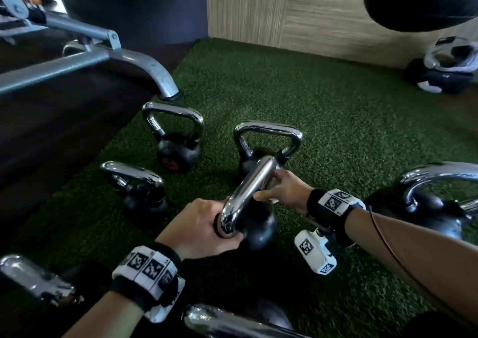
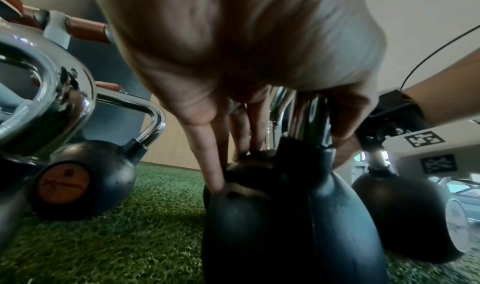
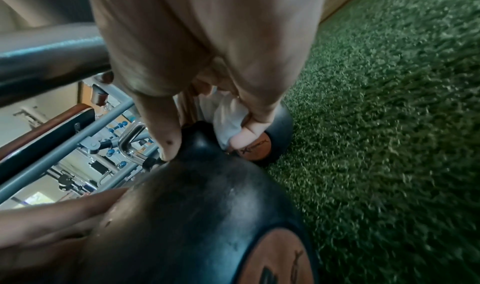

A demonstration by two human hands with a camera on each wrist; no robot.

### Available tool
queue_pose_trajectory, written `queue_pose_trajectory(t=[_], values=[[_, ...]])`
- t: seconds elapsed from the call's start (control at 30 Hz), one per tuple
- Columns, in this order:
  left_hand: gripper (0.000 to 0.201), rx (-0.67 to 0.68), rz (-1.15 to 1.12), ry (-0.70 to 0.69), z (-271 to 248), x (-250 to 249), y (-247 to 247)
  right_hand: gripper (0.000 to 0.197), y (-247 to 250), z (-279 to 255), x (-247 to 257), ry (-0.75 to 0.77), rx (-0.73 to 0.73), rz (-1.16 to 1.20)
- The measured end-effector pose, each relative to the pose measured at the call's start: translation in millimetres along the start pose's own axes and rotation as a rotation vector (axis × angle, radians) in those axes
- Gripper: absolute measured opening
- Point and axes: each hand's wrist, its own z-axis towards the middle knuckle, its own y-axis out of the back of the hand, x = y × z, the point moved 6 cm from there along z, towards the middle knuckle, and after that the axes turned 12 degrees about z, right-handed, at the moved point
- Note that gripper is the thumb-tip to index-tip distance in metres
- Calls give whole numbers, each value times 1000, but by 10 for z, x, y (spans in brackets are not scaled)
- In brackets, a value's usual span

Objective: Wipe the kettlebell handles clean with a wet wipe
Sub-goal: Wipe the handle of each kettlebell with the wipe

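On green turf stands a black kettlebell [image 1: 261, 226] with a chrome handle [image 1: 251, 187], its body also filling the left wrist view [image 2: 285, 227] and the right wrist view [image 3: 207, 216]. My left hand [image 1: 204, 224] grips the near leg of the handle where it meets the body, its fingers [image 2: 215, 175] lying on the black body. At the far leg, my right hand [image 1: 282, 190] holds a white wet wipe [image 3: 228, 122] wrapped against the handle between thumb and fingers. Most of the wipe is hidden under the hand.
Several other chrome-handled kettlebells stand around: two behind [image 1: 178, 151] [image 1: 269, 136], one left [image 1: 139, 185], one right [image 1: 426, 208], more at the bottom edge [image 1: 232, 322]. A grey bench frame [image 1: 77, 61] lies at the left. A wooden wall [image 1: 284, 9] closes the back.
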Motion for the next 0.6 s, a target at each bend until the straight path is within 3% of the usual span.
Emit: queue_pose_trajectory(t=[0.1,0.23,0.37,0.47,0.6], values=[[43,61,-9,-19,36,30,11,82,-10,-151,186,60,13,-31],[40,161,-32,26,88,244,68,43,74,-358,276,148,-42,-23],[33,139,-128,168,152,642,130,49,143,-553,175,171,-82,-91],[17,101,-119,167,287,638,169,50,136,-719,79,179,-161,-89],[17,87,-129,130,403,605,176,48,125,-852,52,190,-265,-109]])
